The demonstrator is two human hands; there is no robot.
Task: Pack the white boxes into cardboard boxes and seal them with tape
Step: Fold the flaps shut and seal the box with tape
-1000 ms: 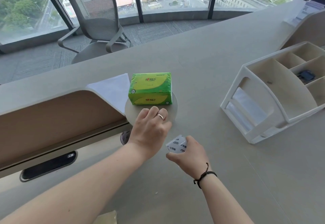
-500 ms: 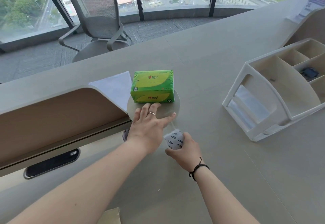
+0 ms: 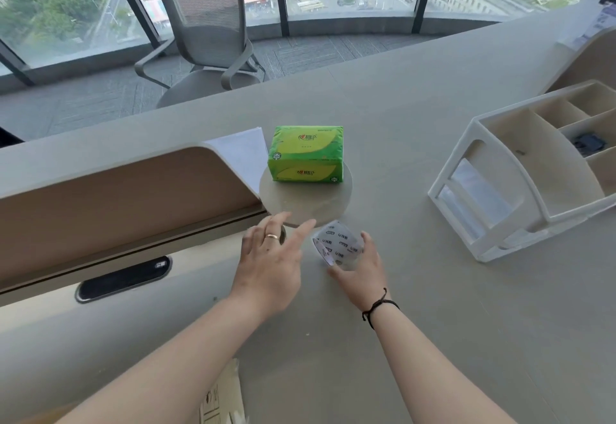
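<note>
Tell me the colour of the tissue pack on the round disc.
The tissue pack is green and yellow; the head view shows it.

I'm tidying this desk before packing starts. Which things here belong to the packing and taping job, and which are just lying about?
Belongs to the job:
- printed tape roll, held by the right hand
- left hand, open beside it
- cardboard at the near edge, only partly in view

Just lying about:
- green tissue pack on the round disc
- white desk organiser
- office chair
</note>
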